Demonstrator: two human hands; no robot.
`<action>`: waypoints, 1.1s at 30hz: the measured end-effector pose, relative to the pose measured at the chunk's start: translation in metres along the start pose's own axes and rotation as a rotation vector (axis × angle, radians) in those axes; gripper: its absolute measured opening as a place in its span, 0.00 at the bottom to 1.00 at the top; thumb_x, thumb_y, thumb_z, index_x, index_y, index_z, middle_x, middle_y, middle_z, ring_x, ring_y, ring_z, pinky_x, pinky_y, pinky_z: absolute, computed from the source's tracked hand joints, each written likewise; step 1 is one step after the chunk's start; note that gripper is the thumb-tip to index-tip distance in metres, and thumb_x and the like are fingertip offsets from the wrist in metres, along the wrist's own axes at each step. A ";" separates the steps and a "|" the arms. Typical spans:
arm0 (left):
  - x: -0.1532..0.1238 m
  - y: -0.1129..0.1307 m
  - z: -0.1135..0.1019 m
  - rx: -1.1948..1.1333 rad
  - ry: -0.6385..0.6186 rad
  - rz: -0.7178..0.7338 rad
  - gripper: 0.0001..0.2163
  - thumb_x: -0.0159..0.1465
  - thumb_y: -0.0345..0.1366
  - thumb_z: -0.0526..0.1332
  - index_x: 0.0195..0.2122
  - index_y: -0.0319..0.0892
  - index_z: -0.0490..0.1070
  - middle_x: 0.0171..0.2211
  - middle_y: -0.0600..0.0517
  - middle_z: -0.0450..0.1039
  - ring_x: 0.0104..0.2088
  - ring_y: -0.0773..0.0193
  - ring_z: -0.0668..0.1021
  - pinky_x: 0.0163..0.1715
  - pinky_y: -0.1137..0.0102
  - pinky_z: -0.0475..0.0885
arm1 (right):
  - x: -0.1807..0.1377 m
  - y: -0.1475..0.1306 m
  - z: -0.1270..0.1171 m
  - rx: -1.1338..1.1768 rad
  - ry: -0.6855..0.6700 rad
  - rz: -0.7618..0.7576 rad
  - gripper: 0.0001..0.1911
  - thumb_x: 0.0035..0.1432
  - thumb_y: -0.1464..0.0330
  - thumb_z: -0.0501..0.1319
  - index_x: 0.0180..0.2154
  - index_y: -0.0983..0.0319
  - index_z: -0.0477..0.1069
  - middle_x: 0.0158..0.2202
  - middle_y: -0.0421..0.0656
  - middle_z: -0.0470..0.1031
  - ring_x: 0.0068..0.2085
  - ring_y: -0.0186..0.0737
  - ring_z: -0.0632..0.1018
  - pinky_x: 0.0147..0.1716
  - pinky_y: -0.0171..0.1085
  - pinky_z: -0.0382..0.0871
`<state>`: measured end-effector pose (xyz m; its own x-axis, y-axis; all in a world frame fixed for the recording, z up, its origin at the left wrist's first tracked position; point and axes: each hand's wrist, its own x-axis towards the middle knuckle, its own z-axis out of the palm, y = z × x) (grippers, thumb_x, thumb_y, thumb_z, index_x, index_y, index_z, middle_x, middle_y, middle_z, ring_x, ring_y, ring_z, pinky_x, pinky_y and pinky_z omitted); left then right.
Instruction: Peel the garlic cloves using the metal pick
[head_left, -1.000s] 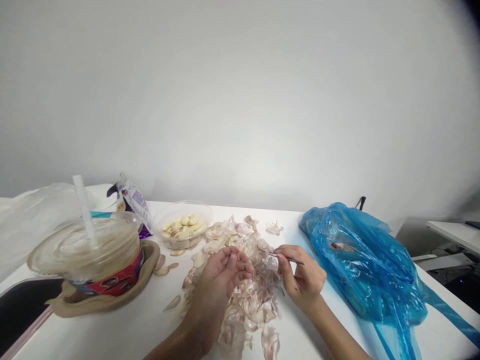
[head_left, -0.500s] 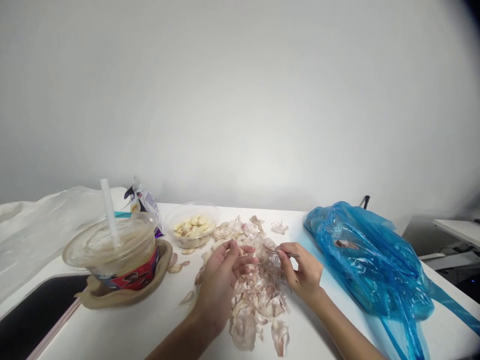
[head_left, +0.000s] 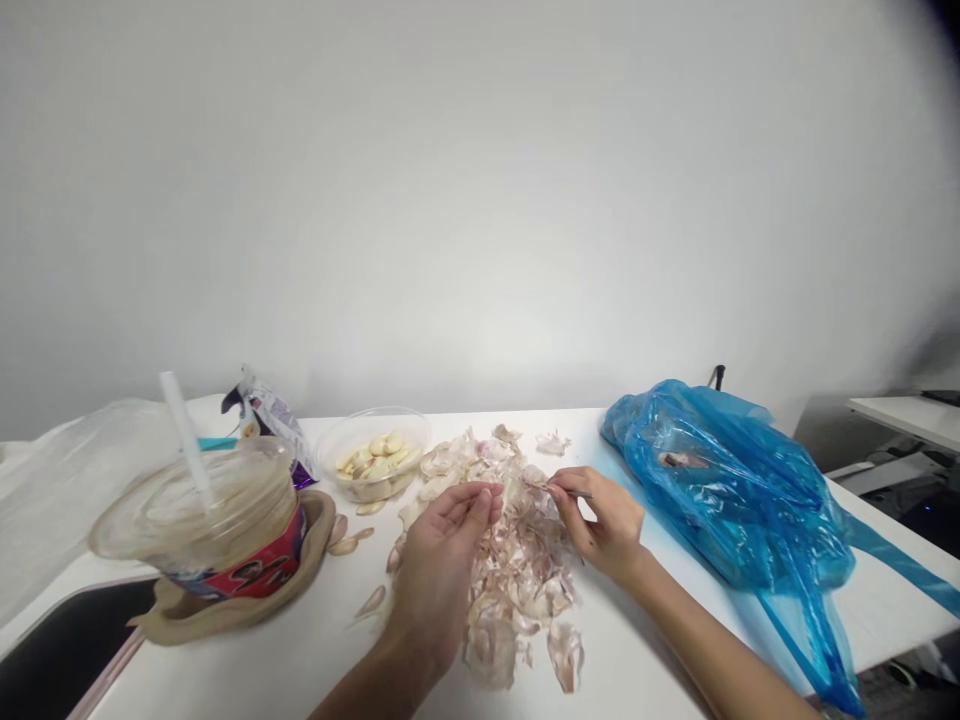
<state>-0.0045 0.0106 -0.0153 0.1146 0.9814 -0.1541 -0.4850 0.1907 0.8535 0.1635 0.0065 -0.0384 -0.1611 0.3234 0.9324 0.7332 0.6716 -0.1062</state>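
Note:
My left hand (head_left: pixel 448 555) is over the garlic skins (head_left: pixel 517 580), its thumb pressed to the fingers in a pinch; what sits between the fingertips is too small to make out. Just to its right, my right hand (head_left: pixel 600 525) grips a thin metal tool (head_left: pixel 574 492) between thumb and forefinger, its tip pointing left toward the pile. Whether it is a blade or tweezers I cannot tell. Behind my left hand stands a clear plastic bowl (head_left: pixel 328 462) with peeled garlic cloves (head_left: pixel 381 455) in it. A few unpeeled cloves (head_left: pixel 345 546) lie left of the skins.
At the left, a lidded plastic cup (head_left: pixel 247 570) with a straw stands in a brown cardboard holder (head_left: pixel 187 620), near a black-screened device (head_left: pixel 67 640). A snack packet (head_left: pixel 274 420) is behind it. On the right lies a blue plastic bag (head_left: pixel 735 500), its handles trailing forward.
The fingers of my left hand have gone from spread to a closed pinch. My right hand still has the thin tool. The view has shifted slightly.

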 end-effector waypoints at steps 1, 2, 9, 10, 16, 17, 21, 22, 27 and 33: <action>0.001 0.000 0.000 -0.006 0.005 -0.003 0.07 0.48 0.32 0.68 0.29 0.39 0.74 0.30 0.51 0.76 0.33 0.68 0.74 0.39 0.73 0.68 | 0.000 -0.001 -0.001 0.004 0.010 -0.004 0.06 0.54 0.78 0.57 0.34 0.63 0.68 0.25 0.43 0.73 0.26 0.35 0.74 0.23 0.32 0.67; 0.001 0.000 0.000 -0.011 0.009 -0.004 0.07 0.49 0.31 0.68 0.29 0.39 0.74 0.30 0.51 0.77 0.33 0.68 0.75 0.39 0.74 0.68 | 0.001 -0.001 -0.002 0.008 0.023 -0.008 0.06 0.54 0.79 0.57 0.34 0.63 0.68 0.25 0.44 0.73 0.26 0.35 0.75 0.23 0.32 0.67; 0.003 0.005 -0.001 -0.026 -0.033 0.022 0.05 0.53 0.35 0.65 0.29 0.40 0.73 0.22 0.56 0.72 0.22 0.74 0.70 0.24 0.80 0.67 | 0.005 -0.010 -0.005 0.059 0.069 -0.051 0.08 0.54 0.79 0.58 0.35 0.63 0.68 0.24 0.43 0.73 0.28 0.35 0.76 0.23 0.31 0.69; 0.003 0.006 -0.001 -0.029 -0.043 0.021 0.06 0.54 0.36 0.64 0.27 0.39 0.72 0.22 0.56 0.71 0.22 0.74 0.69 0.23 0.80 0.66 | 0.006 -0.011 -0.006 0.063 0.071 -0.056 0.08 0.54 0.79 0.58 0.35 0.63 0.68 0.24 0.43 0.73 0.28 0.35 0.76 0.24 0.31 0.69; 0.001 0.006 0.002 -0.030 -0.119 -0.064 0.10 0.59 0.40 0.58 0.25 0.39 0.70 0.20 0.56 0.70 0.18 0.74 0.65 0.17 0.80 0.60 | 0.007 -0.016 -0.007 0.107 0.096 -0.054 0.08 0.53 0.80 0.58 0.35 0.65 0.68 0.24 0.44 0.74 0.28 0.36 0.76 0.24 0.32 0.70; 0.001 0.006 0.002 -0.016 -0.141 -0.073 0.11 0.60 0.40 0.57 0.26 0.39 0.70 0.18 0.57 0.67 0.17 0.75 0.63 0.15 0.81 0.58 | 0.007 -0.017 -0.007 0.117 0.100 -0.055 0.08 0.53 0.80 0.57 0.35 0.65 0.68 0.24 0.44 0.74 0.28 0.36 0.76 0.23 0.32 0.70; -0.002 0.006 0.001 0.047 -0.208 -0.092 0.12 0.61 0.42 0.55 0.29 0.38 0.71 0.13 0.59 0.60 0.15 0.75 0.57 0.13 0.80 0.52 | 0.006 -0.020 -0.008 0.165 0.110 -0.046 0.09 0.53 0.80 0.57 0.36 0.65 0.69 0.24 0.45 0.74 0.28 0.37 0.76 0.22 0.33 0.70; -0.002 0.007 0.001 0.058 -0.213 -0.099 0.12 0.61 0.42 0.55 0.30 0.38 0.72 0.13 0.60 0.60 0.15 0.75 0.56 0.13 0.80 0.52 | 0.006 -0.021 -0.008 0.186 0.110 -0.030 0.09 0.53 0.80 0.57 0.37 0.65 0.69 0.25 0.45 0.74 0.28 0.38 0.76 0.22 0.34 0.70; -0.002 0.005 0.002 0.040 -0.241 -0.137 0.11 0.60 0.39 0.58 0.36 0.36 0.73 0.16 0.57 0.64 0.18 0.73 0.64 0.18 0.79 0.61 | 0.006 -0.022 -0.010 0.331 0.141 0.151 0.13 0.53 0.80 0.59 0.40 0.63 0.70 0.30 0.46 0.75 0.31 0.40 0.77 0.25 0.37 0.74; -0.005 0.003 0.004 0.080 -0.219 -0.094 0.07 0.59 0.37 0.59 0.32 0.39 0.72 0.25 0.52 0.73 0.28 0.67 0.72 0.31 0.73 0.67 | 0.010 -0.027 -0.011 0.460 0.162 0.326 0.11 0.53 0.79 0.60 0.39 0.61 0.72 0.32 0.44 0.78 0.36 0.42 0.78 0.31 0.39 0.76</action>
<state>-0.0033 0.0065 -0.0101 0.3449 0.9295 -0.1303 -0.3941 0.2694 0.8787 0.1492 -0.0161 -0.0221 0.1546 0.4803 0.8634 0.3602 0.7863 -0.5019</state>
